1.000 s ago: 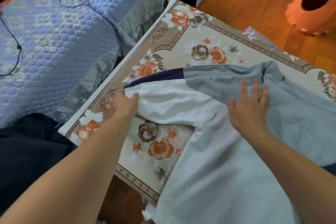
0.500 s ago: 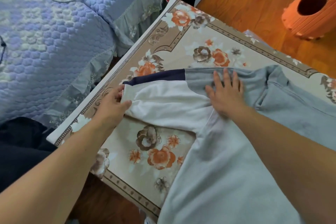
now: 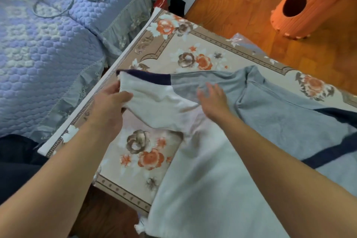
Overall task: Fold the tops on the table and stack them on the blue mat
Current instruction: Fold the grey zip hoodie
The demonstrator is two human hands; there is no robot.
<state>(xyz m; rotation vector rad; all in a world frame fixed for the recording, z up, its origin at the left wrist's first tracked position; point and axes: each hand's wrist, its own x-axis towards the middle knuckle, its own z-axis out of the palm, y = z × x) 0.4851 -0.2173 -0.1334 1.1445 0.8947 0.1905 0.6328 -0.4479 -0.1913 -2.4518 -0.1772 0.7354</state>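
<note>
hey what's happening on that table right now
A person is folding a grey and white top spread on a table with a floral cloth. The left hand grips the end of the white sleeve near its navy cuff and holds it raised off the cloth. The right hand lies flat, fingers straight, on the top where the sleeve joins the body. The top is not yet folded, and no blue mat is in view.
</note>
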